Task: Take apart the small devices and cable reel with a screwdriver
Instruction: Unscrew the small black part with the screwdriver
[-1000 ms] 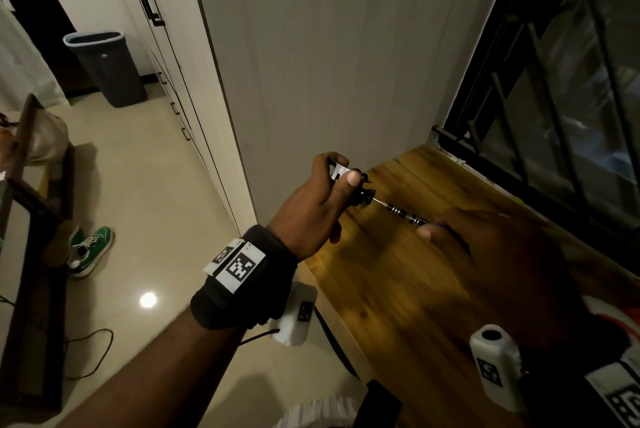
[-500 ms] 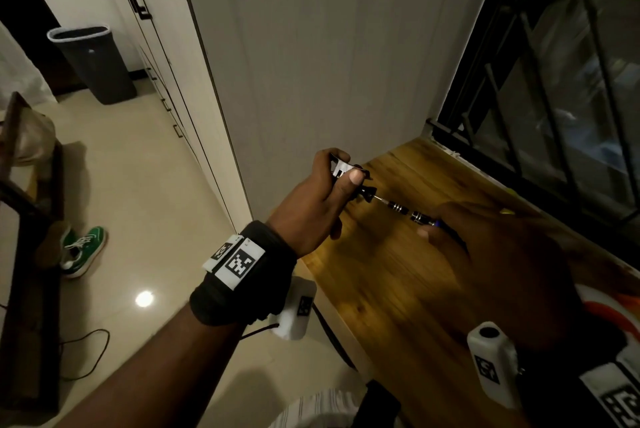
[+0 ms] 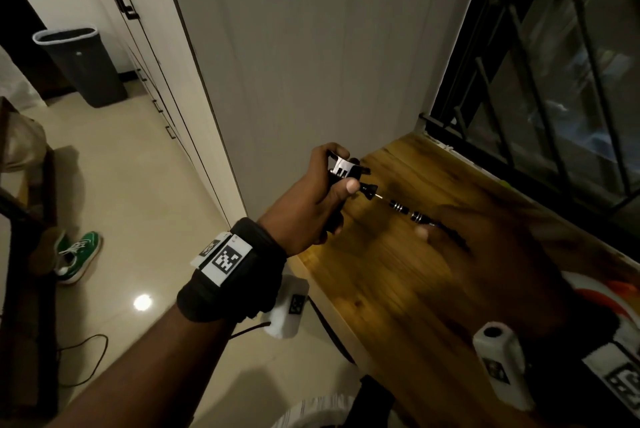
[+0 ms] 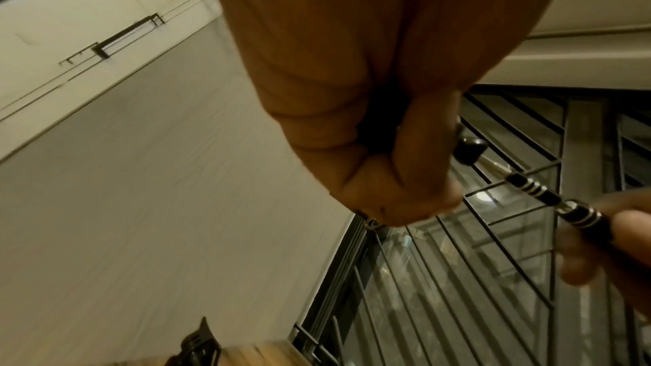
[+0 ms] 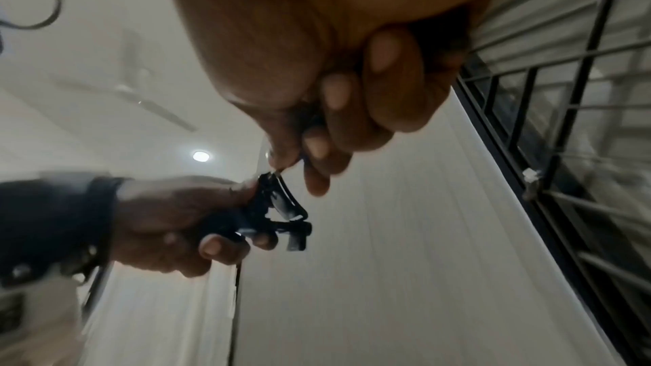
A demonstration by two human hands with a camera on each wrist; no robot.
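While the person stands at the near corner of the wooden table (image 3: 398, 289), the screwdriver (image 3: 410, 213) lies almost level in the air above its edge, long axis running from the right hand (image 3: 491, 254) up and leftward to the small black device (image 3: 346, 169), with the thin bit end pointing into the black knob (image 3: 367, 190) on that device's side. Its shaft is black with bright metal rings, and only the front part shows; the handle is buried under the right hand's fingers (image 5: 352, 121), which are curled round it, thumb tip pressed alongside. That hand is dark and blurred from the head view, so how each finger lies is hard to read there. The left hand (image 3: 311, 206) is raised at about the height of the tabletop's far end, wrist bent, fingers wrapped round the device and the thumb (image 3: 348, 187) pressing its face just beside the knob. From the right wrist view the device looks like a black clip-like bracket with prongs sticking out past the knuckles, but its exact form is smeared. A white and red object (image 3: 616, 292) is cut off at the table's right edge and I cannot tell what it is. Beyond the table stands a dark window grille (image 3: 540, 81); a grey bin (image 3: 83, 64) sits on the floor well away.
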